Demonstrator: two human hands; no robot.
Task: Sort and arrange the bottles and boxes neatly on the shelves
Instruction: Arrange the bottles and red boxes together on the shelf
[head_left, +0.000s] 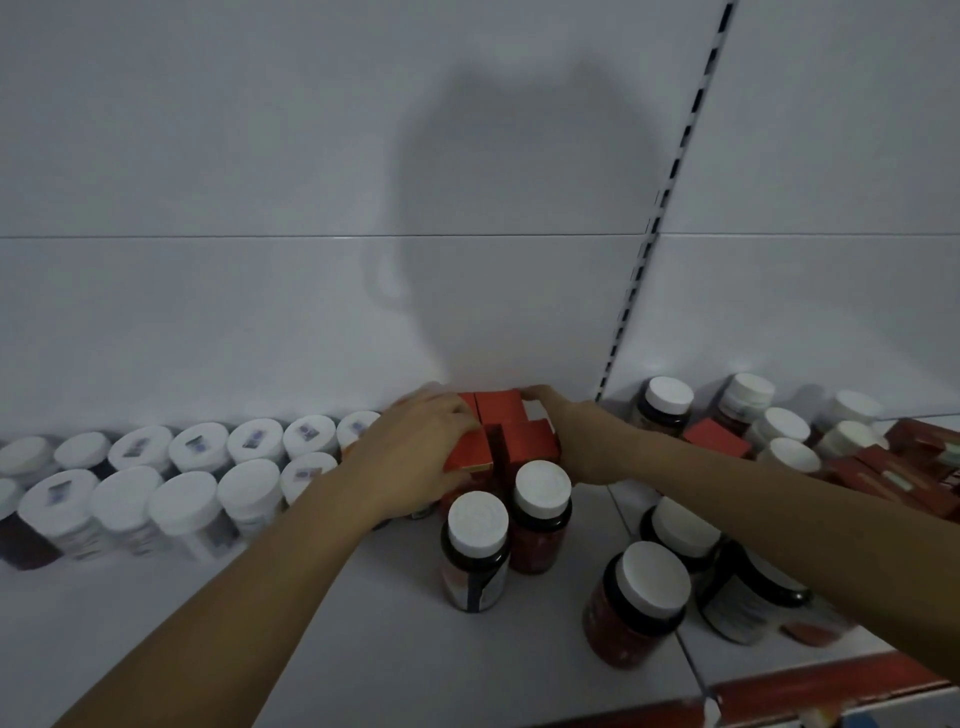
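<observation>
A cluster of several red boxes stands at the back of the white shelf, against the wall. My left hand lies over the left boxes with its fingers curled on their tops. My right hand presses the cluster's right side, fingers reaching to the back box. Two dark bottles with white caps stand just in front of the boxes. Two neat rows of white-capped bottles fill the shelf to the left.
On the right stand more white-capped bottles, unsorted, with a loose red box and dark red flat boxes among them. A slotted upright divides the back wall. The shelf's front edge is red.
</observation>
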